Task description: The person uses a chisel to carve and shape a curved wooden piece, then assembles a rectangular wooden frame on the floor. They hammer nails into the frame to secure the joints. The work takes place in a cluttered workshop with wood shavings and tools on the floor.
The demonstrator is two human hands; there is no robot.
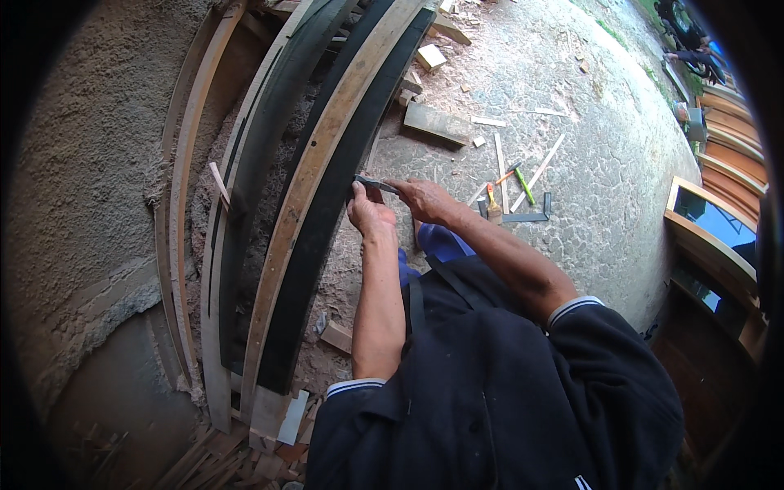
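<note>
With left hand (372, 216) and right hand (425, 202) both closed on the grey tool (377, 184), you should steady it carefully beside the black board (330, 204) at nine o'clock.

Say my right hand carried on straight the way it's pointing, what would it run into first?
Probably your left hand, at the far end of the narrow dark tool your right hand holds; the black board lies beyond, though depth is unclear.

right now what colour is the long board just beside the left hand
Black or very dark grey; the long board shows best in the head view.
</note>
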